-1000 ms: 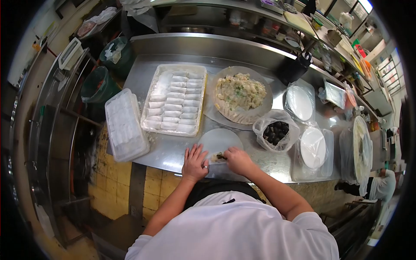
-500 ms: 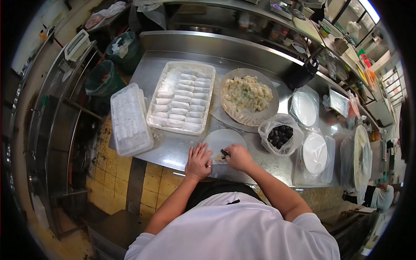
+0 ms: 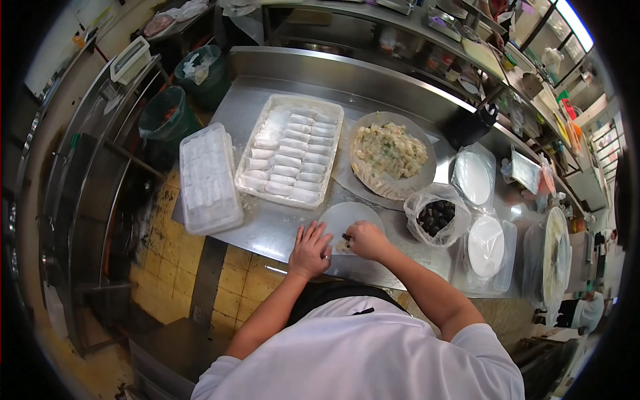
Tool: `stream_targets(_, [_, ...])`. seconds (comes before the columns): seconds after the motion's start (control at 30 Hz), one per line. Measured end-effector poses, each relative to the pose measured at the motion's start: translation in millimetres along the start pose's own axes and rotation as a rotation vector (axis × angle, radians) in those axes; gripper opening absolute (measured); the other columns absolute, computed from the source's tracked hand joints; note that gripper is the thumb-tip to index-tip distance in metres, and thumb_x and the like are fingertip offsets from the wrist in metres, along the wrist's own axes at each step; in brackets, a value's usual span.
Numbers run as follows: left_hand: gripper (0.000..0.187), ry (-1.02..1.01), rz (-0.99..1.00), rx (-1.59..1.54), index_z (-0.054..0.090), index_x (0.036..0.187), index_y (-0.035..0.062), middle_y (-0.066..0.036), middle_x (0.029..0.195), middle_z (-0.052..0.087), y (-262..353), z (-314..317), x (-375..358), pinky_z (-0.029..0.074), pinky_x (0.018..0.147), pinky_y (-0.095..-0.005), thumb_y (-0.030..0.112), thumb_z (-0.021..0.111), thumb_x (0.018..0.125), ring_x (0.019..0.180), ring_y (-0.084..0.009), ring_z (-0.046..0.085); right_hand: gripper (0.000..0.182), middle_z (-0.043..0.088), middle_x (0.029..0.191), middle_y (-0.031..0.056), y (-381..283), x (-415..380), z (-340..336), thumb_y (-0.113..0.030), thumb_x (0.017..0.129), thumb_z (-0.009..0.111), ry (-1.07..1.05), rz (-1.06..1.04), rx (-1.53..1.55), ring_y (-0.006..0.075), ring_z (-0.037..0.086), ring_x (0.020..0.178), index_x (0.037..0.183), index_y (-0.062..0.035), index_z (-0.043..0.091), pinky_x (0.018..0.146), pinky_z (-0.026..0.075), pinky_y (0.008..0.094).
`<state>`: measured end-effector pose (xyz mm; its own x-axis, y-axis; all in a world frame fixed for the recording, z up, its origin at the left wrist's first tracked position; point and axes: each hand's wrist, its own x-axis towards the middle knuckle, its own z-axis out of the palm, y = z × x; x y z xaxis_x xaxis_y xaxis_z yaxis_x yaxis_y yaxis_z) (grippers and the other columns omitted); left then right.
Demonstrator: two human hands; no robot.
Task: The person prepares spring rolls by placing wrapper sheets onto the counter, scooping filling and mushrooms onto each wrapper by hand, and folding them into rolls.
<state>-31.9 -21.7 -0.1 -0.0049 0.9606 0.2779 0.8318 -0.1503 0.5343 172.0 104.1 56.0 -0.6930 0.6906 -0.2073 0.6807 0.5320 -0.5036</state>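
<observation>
A round whitish, translucent sheet [image 3: 343, 217] lies flat near the table's front edge. My left hand [image 3: 311, 249] rests at the sheet's left side with fingers spread and a ring on one finger. Over the right part of the sheet, the closed fingers of my right hand [image 3: 368, 241] hold a small dark piece [image 3: 347, 237], mostly hidden. A little pale filling [image 3: 343, 246] sits beneath it. Behind my hands is a large round dish [image 3: 430, 170] of chunky pale filling [image 3: 391, 152] with green bits. To its right stands a clear plastic bag [image 3: 460, 230] with several black lumps [image 3: 436, 217].
White rolls [image 3: 288, 162] lie in rows in a tray [image 3: 319, 198]. Left of it is a lidded box [image 3: 212, 179]. Bagged white ovals [image 3: 486, 247] lie on the right. Two green bins [image 3: 167, 115] stand beyond the steel table [image 3: 257, 235]. Another person [image 3: 587, 312] is far right.
The view has shifted slightly, so the table's contents appear a little farther right. My right hand remains over the sheet, and its fingers now cover more of the dark piece.
</observation>
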Motion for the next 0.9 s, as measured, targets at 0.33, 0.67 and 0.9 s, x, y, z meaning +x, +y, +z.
stream_targets(0.33, [0.037, 0.003, 0.005, 0.005, 0.074, 0.129, 0.0142, -0.015, 0.158, 0.061, 2.2, -2.8, 0.7, 0.029, 0.131, -0.0621, 0.025, 0.069, 0.094, 0.153, -0.0375, 0.050, 0.024, 0.078, 0.105, 0.0204, -3.9, 5.3, -6.6, -0.012, 0.085, 0.070, -0.092, 0.012, 0.006, 0.0411, 0.074, 0.104, 0.105, -0.0050, 0.082, 0.095, 0.059, 0.0513])
stream_targets(0.67, [0.037, -0.001, 0.000, -0.005, 0.075, 0.128, 0.0141, -0.015, 0.159, 0.061, 2.7, -3.5, 1.5, 0.029, 0.131, -0.0621, 0.024, 0.069, 0.093, 0.152, -0.0382, 0.051, 0.021, 0.076, 0.099, 0.0154, 6.8, -0.4, 3.6, -0.009, 0.086, 0.072, -0.068, -0.197, -0.014, 0.0389, 0.072, 0.101, 0.103, -0.0065, 0.085, 0.094, 0.059, 0.0493])
stream_targets(0.9, [0.037, 0.011, 0.002, -0.005, 0.075, 0.127, 0.0140, -0.015, 0.159, 0.061, 2.2, -2.9, 0.2, 0.030, 0.131, -0.0619, 0.024, 0.070, 0.093, 0.152, -0.0372, 0.051, 0.010, 0.071, 0.094, 0.0098, -2.6, -19.1, -3.0, -0.014, 0.085, 0.074, -0.011, -0.293, -0.282, 0.0326, 0.068, 0.099, 0.090, -0.0100, 0.082, 0.093, 0.057, 0.0451])
